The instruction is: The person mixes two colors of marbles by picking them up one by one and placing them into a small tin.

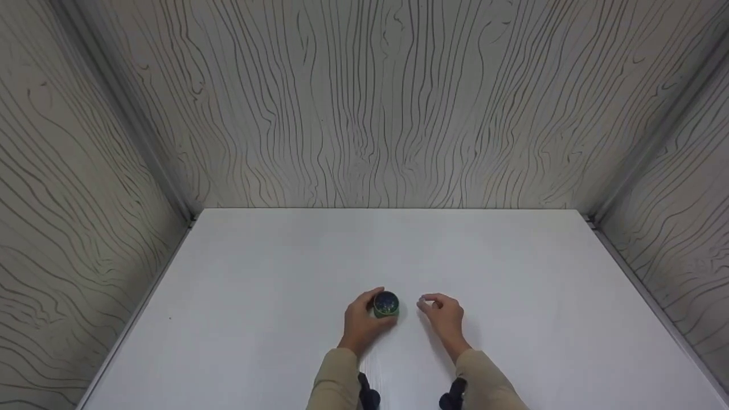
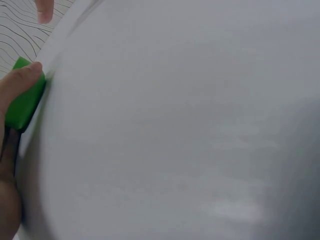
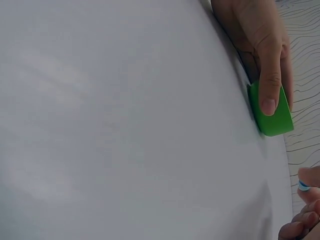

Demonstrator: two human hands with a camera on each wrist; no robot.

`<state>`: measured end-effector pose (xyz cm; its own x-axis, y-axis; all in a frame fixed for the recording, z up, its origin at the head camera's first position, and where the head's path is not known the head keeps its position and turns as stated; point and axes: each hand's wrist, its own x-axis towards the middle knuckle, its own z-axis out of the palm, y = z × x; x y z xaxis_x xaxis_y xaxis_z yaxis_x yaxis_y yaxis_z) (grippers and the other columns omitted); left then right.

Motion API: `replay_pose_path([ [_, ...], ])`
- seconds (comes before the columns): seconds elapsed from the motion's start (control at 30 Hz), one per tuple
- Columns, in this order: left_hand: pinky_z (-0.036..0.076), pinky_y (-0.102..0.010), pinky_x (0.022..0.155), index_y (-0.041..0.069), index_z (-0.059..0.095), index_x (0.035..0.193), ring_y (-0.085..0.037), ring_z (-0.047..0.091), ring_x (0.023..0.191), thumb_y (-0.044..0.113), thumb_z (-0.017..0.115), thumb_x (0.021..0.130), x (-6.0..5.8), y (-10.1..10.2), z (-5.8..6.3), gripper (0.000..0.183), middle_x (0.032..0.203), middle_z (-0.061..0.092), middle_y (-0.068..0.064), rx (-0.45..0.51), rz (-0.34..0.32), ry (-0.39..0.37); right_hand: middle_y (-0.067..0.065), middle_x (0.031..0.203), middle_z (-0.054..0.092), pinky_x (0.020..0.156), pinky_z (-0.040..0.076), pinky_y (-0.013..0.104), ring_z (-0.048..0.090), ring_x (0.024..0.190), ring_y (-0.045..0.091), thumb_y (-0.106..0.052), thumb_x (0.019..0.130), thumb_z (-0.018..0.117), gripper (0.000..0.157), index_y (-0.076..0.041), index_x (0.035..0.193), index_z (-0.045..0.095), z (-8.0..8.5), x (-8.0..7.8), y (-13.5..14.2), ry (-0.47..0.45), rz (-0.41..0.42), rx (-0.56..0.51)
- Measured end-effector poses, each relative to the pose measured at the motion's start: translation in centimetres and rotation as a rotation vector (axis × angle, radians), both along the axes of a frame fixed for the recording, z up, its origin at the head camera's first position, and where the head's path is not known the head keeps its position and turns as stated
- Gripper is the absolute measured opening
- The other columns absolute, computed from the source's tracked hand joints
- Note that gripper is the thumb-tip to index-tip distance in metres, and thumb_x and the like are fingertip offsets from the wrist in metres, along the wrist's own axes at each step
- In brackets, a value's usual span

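My left hand (image 1: 360, 326) holds a small round green container (image 1: 388, 314) standing on the white table, thumb on the near side and fingers around the far side. From above, its round top looks dark with small specks. In the right wrist view its smooth green wall (image 3: 278, 124) shows under the left thumb. A short distance to the right, my right hand (image 1: 449, 320) pinches a tiny blue and white piece (image 3: 303, 186) between thumb and forefinger, above the table. Most of that piece is hidden by the fingertips, and I cannot tell its kind.
The white tabletop (image 1: 273, 267) spreads out around both hands. A wood-grain patterned wall (image 1: 364, 114) rises at the back, with similar panels at left (image 1: 68, 228) and right (image 1: 683, 239). Dark wrist devices (image 1: 370, 396) sit by the beige sleeves (image 1: 335, 378).
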<state>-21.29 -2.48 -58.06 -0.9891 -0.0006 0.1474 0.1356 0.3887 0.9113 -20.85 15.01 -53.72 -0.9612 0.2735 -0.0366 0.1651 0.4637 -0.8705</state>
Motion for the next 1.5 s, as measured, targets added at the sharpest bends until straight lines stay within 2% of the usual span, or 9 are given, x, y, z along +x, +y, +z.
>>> replay_pose_path([
  [0.53,0.049,-0.043,0.108,0.015,0.061,0.127,-0.025,0.062,0.121,0.023,0.086,0.068,-0.1,0.1,-0.2,0.064,0.126,0.067,-0.006,-0.011,0.003,0.059,0.001,0.074,0.052,0.064,0.037,0.021,0.046,0.075,0.014,-0.01,0.085,0.07,0.021,0.001,0.102,0.072,0.5,0.0,-0.3,-0.007,0.038,-0.021],
  [0.77,0.047,-0.042,0.11,0.018,0.06,0.129,-0.023,0.061,0.123,0.022,0.084,0.069,0.2,0.0,0.2,0.064,0.128,0.065,-0.003,-0.001,-0.007,0.013,-0.004,0.062,0.04,0.056,0.031,0.019,0.039,0.064,0.011,-0.009,0.082,0.072,0.02,0.003,0.098,0.073,0.7,-0.1,-0.6,0.017,0.047,-0.018],
  [1.03,0.049,-0.04,0.108,0.018,0.06,0.129,-0.021,0.061,0.121,0.022,0.084,0.07,0.2,0.0,0.1,0.063,0.127,0.066,-0.002,0.002,-0.006,0.016,-0.003,0.065,0.043,0.058,0.032,0.02,0.041,0.067,0.012,-0.008,0.082,0.072,0.018,0.002,0.097,0.073,1.0,-0.1,-1.2,0.024,0.05,-0.025],
  [1.27,0.05,-0.041,0.106,0.017,0.061,0.128,-0.023,0.062,0.119,0.021,0.084,0.069,0.2,0.0,-0.1,0.063,0.126,0.067,-0.004,-0.002,-0.004,0.039,-0.004,0.062,0.041,0.055,0.03,0.019,0.039,0.063,0.01,-0.007,0.08,0.073,0.019,0.004,0.095,0.073,0.9,-0.2,-1.4,0.061,0.058,-0.017],
  [1.5,0.05,-0.04,0.106,0.019,0.061,0.128,-0.021,0.062,0.119,0.024,0.083,0.07,0.0,0.0,-0.3,0.062,0.125,0.067,-0.002,0.002,0.004,0.019,-0.005,0.061,0.041,0.053,0.03,0.018,0.038,0.061,0.009,-0.007,0.081,0.072,0.018,0.003,0.095,0.073,0.9,-0.3,-1.7,0.057,0.063,-0.015],
])
